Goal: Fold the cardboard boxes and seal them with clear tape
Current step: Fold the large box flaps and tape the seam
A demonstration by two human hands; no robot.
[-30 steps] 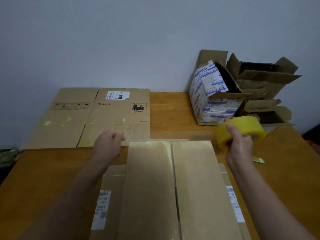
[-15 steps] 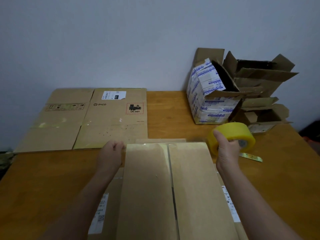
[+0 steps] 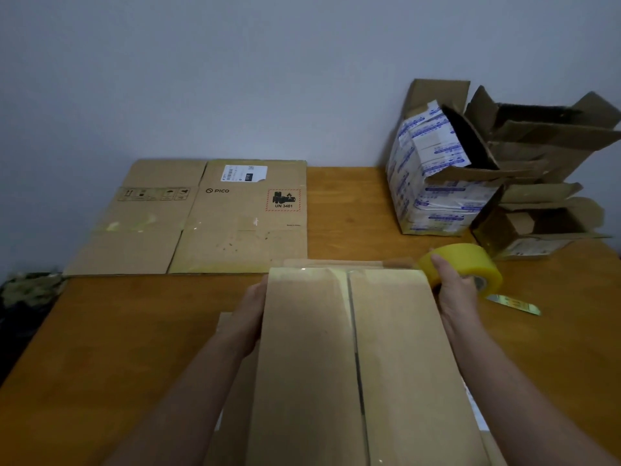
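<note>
On the wooden surface (image 3: 134, 331), right in front of the person, stands the cardboard box (image 3: 302, 364) being sealed. Its two long top flaps are folded shut and meet in a narrow seam down the middle. A pale glossy strip (image 3: 349, 264) runs along the box's far edge and reaches the tape roll at the far right corner.

At the far left, against the wall, lies flattened cardboard (image 3: 215, 230) printed with "PICO" and a red-bordered "UN 3481" label. At the far right sits a pile of open boxes: a white box with blue print (image 3: 433, 196), its flaps up, and plain brown ones (image 3: 551, 142) beside and behind it.

The left hand (image 3: 253, 311) rests against the box's left side near the far corner. Its fingers are hidden behind the flap, so whether they grip anything cannot be told. The right hand (image 3: 452, 290) is at the far right corner, its fingers curled round the yellow tape roll (image 3: 467, 260), thumb on the outer face.

A small yellowish scrap (image 3: 517, 304) lies on the surface just right of the roll.
</note>
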